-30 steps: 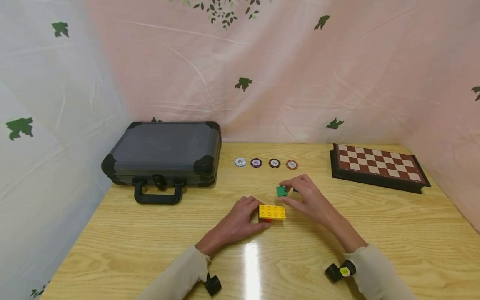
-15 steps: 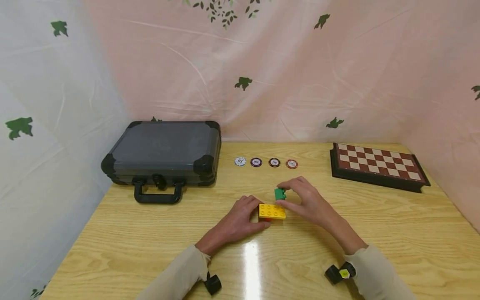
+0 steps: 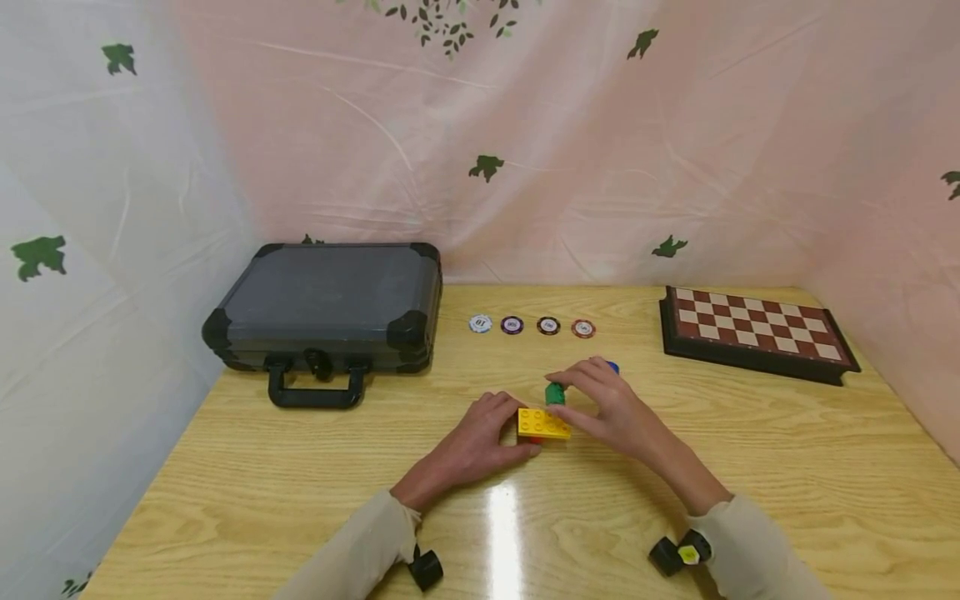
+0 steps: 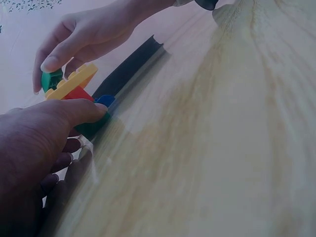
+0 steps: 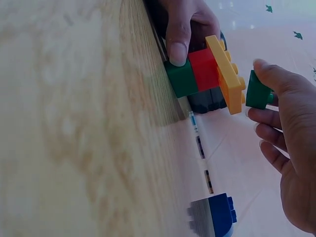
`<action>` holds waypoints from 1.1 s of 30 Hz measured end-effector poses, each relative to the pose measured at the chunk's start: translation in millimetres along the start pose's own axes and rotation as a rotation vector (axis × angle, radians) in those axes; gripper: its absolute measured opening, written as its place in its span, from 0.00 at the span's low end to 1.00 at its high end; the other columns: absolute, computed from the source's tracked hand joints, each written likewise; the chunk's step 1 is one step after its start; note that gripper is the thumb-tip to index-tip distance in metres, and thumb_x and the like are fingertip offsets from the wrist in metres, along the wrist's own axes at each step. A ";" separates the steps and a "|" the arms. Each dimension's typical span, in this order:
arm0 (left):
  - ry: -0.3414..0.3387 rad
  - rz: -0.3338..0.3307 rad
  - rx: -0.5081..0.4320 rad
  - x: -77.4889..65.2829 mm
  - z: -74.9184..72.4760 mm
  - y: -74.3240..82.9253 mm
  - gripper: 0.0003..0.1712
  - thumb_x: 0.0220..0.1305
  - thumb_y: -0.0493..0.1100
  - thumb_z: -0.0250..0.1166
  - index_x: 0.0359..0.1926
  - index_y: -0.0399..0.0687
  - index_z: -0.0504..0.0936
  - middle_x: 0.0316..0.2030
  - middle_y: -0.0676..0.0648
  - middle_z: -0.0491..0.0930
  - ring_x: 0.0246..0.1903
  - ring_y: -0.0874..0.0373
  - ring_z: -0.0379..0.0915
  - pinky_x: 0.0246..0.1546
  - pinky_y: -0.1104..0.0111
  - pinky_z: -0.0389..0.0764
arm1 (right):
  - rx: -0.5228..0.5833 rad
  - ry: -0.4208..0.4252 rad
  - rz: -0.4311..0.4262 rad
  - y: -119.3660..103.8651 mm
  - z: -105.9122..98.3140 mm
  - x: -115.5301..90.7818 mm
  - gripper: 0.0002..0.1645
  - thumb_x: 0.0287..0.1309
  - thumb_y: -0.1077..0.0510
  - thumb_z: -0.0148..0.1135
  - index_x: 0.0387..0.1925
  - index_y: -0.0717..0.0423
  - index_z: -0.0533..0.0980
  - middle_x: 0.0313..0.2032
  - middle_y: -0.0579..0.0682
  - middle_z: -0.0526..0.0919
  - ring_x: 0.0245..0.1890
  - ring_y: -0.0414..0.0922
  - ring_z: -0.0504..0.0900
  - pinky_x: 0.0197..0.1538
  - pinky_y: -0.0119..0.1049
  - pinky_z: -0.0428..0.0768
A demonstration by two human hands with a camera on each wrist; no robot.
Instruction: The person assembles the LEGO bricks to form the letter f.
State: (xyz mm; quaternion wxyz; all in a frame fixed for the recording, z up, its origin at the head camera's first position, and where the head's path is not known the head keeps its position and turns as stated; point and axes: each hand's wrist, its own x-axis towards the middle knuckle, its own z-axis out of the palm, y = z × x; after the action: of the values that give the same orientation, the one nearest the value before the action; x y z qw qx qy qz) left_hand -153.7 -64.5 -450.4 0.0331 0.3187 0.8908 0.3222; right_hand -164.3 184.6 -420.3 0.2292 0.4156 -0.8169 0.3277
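Note:
My left hand (image 3: pixel 483 440) grips a short stack of toy building bricks standing on the table. In the right wrist view the stack has a green brick (image 5: pixel 181 79) at its base, a red brick (image 5: pixel 204 69) above it and a yellow brick (image 5: pixel 227 74) on top, overhanging the red one. The left thumb presses the base brick. My right hand (image 3: pixel 611 412) pinches a second green brick (image 3: pixel 555 393) between thumb and fingers, just above the yellow studs. A narrow gap shows between this brick and the yellow one (image 4: pixel 74 83).
A blue brick (image 5: pixel 222 215) stands on the table beyond my right hand, mostly hidden in the head view. Several poker chips (image 3: pixel 512 325) lie in a row at the back. A grey case (image 3: pixel 330 292) stands back left, a folded chessboard (image 3: pixel 757 329) back right.
My right hand has moved a little to the left and nearer, bringing the green brick over the yellow one and turning it upright. The left hand and stack have stayed still.

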 end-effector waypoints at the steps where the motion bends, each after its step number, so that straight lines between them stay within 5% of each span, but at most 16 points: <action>1: 0.000 0.000 -0.002 -0.1 0.1 -0.1 0.25 0.66 0.54 0.72 0.57 0.48 0.80 0.52 0.52 0.78 0.51 0.56 0.69 0.56 0.60 0.70 | 0.004 -0.003 0.004 -0.6 0.2 -0.2 0.30 0.73 0.37 0.57 0.54 0.60 0.82 0.44 0.46 0.83 0.46 0.46 0.77 0.53 0.39 0.74; 16: 0.002 -0.001 -0.003 0.6 -0.5 0.9 0.24 0.66 0.54 0.73 0.56 0.48 0.81 0.50 0.52 0.78 0.49 0.57 0.68 0.55 0.60 0.71 | 0.040 -0.007 -0.022 -5.5 6.3 -0.6 0.24 0.69 0.41 0.65 0.52 0.57 0.81 0.46 0.46 0.83 0.46 0.45 0.77 0.53 0.32 0.75; 33: 0.016 0.021 -0.008 0.2 -0.2 1.8 0.23 0.65 0.52 0.74 0.56 0.49 0.81 0.48 0.53 0.78 0.47 0.57 0.69 0.53 0.59 0.71 | 0.052 -0.055 -0.019 -11.4 11.7 -1.0 0.28 0.68 0.39 0.64 0.51 0.60 0.82 0.45 0.44 0.82 0.46 0.44 0.76 0.48 0.39 0.78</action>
State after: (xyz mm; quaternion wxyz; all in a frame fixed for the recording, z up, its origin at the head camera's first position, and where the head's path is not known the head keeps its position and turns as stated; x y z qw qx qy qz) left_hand -153.0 -63.5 -449.1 0.0238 0.3252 0.8863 0.3288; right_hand -155.4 171.6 -425.0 0.1989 0.4381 -0.8102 0.3349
